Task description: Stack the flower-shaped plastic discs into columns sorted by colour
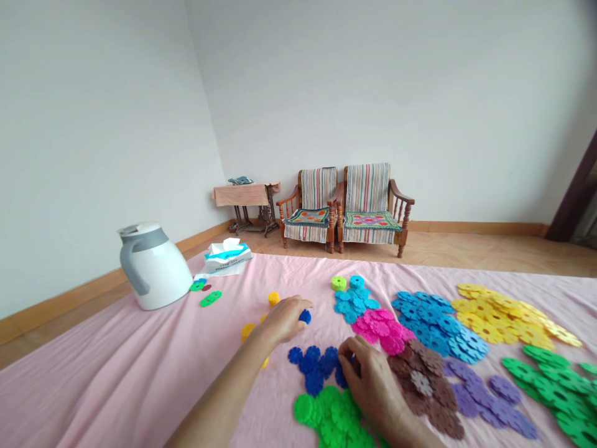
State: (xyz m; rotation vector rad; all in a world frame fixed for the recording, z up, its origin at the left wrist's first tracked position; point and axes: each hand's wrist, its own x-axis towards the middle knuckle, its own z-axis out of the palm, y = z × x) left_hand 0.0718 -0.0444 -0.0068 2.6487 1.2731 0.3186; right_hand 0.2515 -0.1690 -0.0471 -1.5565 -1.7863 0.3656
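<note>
My left hand [290,316] is over the middle of the cloth, with its thumb and fingers around a small stack of dark blue notched plastic discs [305,317]. My right hand [370,376] reaches into a dark blue pile [313,367], its fingers curled on a dark blue disc [341,377] at the pile's right edge. That disc is partly hidden by the fingers. Yellow disc stacks [273,299] stand beside and behind my left hand, some partly covered by the forearm. Bright green discs [333,415] lie just below the right hand.
Heaps of magenta [383,330], light blue [433,323], brown [422,386], purple [489,395] and yellow discs [506,314] spread rightward. A lime stack [339,284] stands farther back. A white jug [156,267] and tissue box [227,256] stand left on the pink cloth [116,373].
</note>
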